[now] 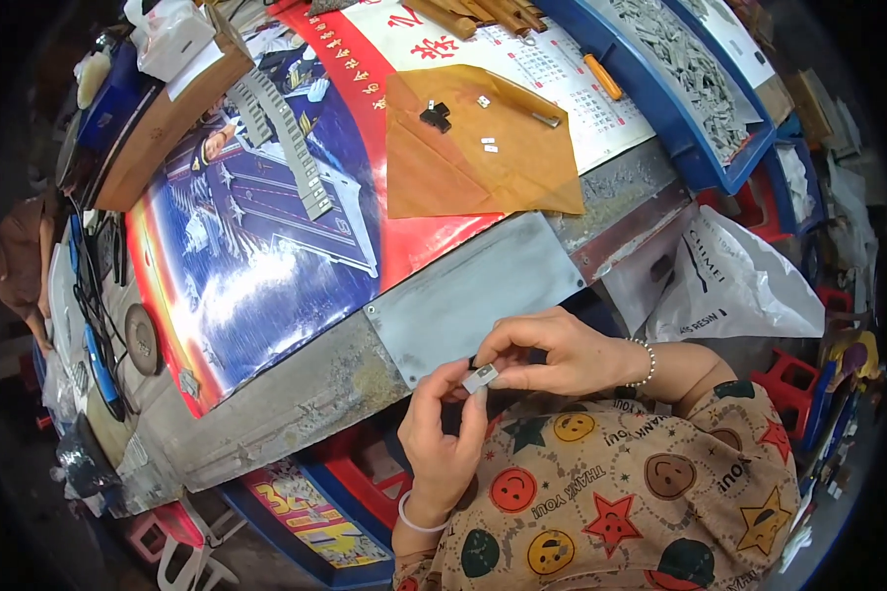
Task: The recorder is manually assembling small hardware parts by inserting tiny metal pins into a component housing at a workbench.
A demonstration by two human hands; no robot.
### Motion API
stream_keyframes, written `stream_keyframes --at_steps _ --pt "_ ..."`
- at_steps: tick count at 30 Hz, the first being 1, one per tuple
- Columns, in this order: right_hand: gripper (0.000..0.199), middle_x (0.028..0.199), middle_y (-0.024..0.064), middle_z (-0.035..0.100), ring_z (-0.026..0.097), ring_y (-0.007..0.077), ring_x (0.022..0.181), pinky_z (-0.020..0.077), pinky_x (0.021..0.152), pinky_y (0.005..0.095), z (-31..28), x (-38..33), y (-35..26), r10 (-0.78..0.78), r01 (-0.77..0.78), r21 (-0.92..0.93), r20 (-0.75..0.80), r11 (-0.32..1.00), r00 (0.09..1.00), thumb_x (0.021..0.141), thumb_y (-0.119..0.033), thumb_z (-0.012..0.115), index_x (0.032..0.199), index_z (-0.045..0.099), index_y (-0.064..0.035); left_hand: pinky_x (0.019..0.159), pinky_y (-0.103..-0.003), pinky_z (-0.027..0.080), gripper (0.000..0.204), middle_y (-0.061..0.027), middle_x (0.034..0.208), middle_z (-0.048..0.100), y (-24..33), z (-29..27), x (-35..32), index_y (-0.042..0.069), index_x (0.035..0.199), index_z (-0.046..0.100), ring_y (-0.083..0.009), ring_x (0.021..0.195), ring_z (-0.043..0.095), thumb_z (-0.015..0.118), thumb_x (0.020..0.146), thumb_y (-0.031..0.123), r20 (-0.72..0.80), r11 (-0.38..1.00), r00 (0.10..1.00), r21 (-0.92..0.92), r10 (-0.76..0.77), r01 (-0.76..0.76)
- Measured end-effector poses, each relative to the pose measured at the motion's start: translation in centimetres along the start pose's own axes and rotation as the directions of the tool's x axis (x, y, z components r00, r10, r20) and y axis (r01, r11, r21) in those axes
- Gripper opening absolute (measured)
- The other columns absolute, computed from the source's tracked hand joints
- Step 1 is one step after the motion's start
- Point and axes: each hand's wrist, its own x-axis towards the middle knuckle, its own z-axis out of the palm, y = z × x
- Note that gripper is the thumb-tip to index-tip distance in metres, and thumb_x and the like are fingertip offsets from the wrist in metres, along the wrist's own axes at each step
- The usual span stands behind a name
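Note:
Just beyond my lap, near the front edge of the bench, both hands meet at a small grey rectangular piece [480, 378] with a dark spot on its face. My left hand [441, 433] pinches it from the left between thumb and fingers. From the right, my right hand [554, 353] grips it too, thumb and forefinger closed at its end. The piece is too small to name its kind. Beyond the hands lies a pale metal plate [478, 295]. An amber sheet [443, 182] farther off carries small black pieces [435, 117] and several tiny white pieces [489, 145].
Rows of small grey pieces [288, 133] lie on a printed poster [266, 286] at the left. A blue tray [695, 163] of grey parts stands far right, beside an orange handle [602, 77]. A blue-handled tool [101, 369] lies at the left end; another person [25, 246] is beyond.

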Motion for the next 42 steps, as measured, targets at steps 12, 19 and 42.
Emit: stream_keyframes --at_steps 12,19,42 --pt "0.027 0.082 0.0030 0.060 0.055 0.0081 0.068 0.0471 0.061 0.0231 -0.3 0.8 -0.1 -0.004 0.007 0.067 -0.044 0.998 0.999 0.084 -0.009 0.068 0.108 0.058 0.0000 0.064 -0.032 0.050 0.028 -0.0137 0.087 0.062 0.2 -2.2 2.6 -0.001 0.100 0.061 -0.0266 0.073 0.061 0.070 0.074 -0.005 0.082 0.894 0.962 0.354 0.262 -0.274" --pt "0.024 0.085 0.0099 0.061 0.062 0.0167 0.071 0.0502 0.063 0.0257 -1.9 0.7 0.7 -0.267 0.161 -0.292 -0.376 0.943 0.887 0.079 0.001 0.067 0.101 0.060 0.0010 0.072 -0.031 0.049 0.015 -0.0127 0.086 0.063 -0.6 -8.5 12.0 -0.002 0.093 0.063 -0.0236 0.078 0.062 0.066 0.078 -0.003 -0.107 0.832 0.929 0.489 0.355 -0.262" --pt "0.029 0.081 0.0073 0.061 0.059 0.0220 0.069 0.0473 0.077 0.0390 -2.6 2.0 2.6 -0.587 0.190 -0.698 -0.386 0.690 0.712 0.067 0.005 0.068 0.094 0.061 -0.0012 0.070 -0.035 0.047 0.017 -0.0094 0.083 0.064 -5.6 -14.1 29.6 0.004 0.089 0.063 -0.0244 0.078 0.061 0.072 0.076 0.009 0.101 0.673 0.909 0.640 0.405 -0.371"
